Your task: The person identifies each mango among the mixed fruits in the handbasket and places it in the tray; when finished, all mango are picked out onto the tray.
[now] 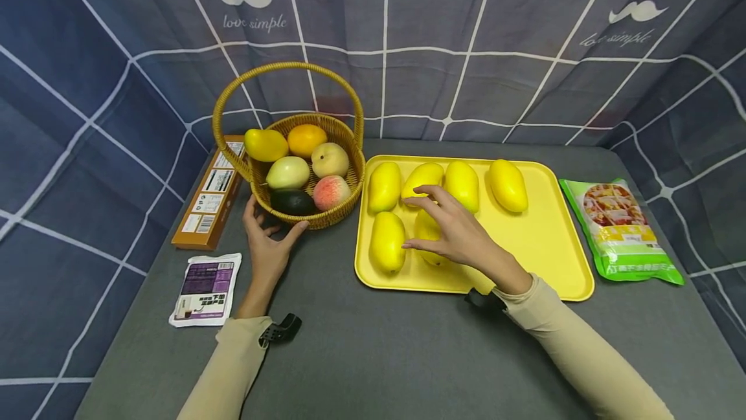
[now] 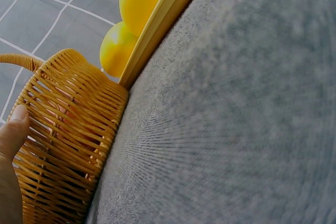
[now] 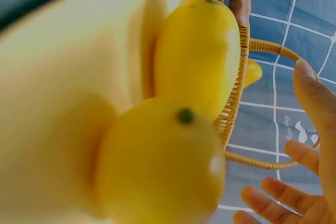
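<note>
A woven basket [image 1: 338, 215] stands at the back left with several fruits in it, among them a peach [image 1: 331, 193] and a dark avocado [image 1: 292, 202]. My left hand [image 1: 268, 248] touches the basket's front left side, fingers spread and thumb straight against the weave [image 2: 68, 145]. On the yellow tray [image 1: 542, 245] lie several yellow mangoes [image 1: 387, 243]. Over them hovers my right hand [image 1: 457, 229], thumb and fingers apart with nothing between them. It partly hides one mango [image 1: 427, 232]. In the right wrist view, the nearest mango [image 3: 163, 166] is apart from the fingers.
Left of the basket lies an orange-brown box [image 1: 210, 200], with a white and purple packet [image 1: 206, 290] in front of it. A green food bag [image 1: 623, 229] lies right of the tray. A grey checked curtain [image 1: 419, 83] hangs behind the table.
</note>
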A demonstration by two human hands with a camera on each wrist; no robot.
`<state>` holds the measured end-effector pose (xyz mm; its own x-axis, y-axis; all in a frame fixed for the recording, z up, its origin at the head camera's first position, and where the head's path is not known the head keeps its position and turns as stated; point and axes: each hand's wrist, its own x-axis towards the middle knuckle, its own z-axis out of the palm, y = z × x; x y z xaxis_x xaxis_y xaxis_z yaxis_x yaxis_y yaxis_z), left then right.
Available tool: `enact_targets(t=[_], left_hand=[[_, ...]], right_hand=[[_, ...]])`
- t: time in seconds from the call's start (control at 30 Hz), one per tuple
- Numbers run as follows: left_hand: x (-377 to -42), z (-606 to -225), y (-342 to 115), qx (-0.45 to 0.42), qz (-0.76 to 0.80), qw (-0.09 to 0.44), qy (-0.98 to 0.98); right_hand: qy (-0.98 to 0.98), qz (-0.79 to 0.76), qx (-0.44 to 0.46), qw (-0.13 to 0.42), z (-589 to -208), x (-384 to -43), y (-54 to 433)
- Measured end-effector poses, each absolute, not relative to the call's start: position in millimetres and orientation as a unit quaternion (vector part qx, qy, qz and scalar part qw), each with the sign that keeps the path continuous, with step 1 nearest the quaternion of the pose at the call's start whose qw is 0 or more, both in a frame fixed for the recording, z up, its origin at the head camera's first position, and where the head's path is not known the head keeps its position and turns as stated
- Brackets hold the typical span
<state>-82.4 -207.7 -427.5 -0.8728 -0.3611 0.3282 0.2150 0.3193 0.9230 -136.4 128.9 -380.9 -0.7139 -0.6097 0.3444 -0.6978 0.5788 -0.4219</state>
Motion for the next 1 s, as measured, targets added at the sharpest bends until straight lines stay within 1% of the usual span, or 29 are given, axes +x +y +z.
enact_targets(t=[0.23,0.53,0.8,1.0], left_hand=[[-82.8,-428.1,-206.2,0.048,-0.588,0.245,-0.770],[-82.8,-426.7,-206.7,0.054,-0.584,0.248,-0.771],[-84.2,-427.1,-209.0,0.044,-0.590,0.250,-0.767],[-83.5,-426.1,-209.5,0.050,-0.589,0.247,-0.768]], right_hand=[[-0.870,0.284,0.394,0.082,-371.1,-150.2,103.0],[-0.859,0.328,0.393,0.024,-358.0,-175.8,63.0],[-0.849,0.334,0.410,0.022,-354.9,-195.6,27.7],[-0.844,0.335,0.418,-0.002,-361.2,-208.8,7.8]])
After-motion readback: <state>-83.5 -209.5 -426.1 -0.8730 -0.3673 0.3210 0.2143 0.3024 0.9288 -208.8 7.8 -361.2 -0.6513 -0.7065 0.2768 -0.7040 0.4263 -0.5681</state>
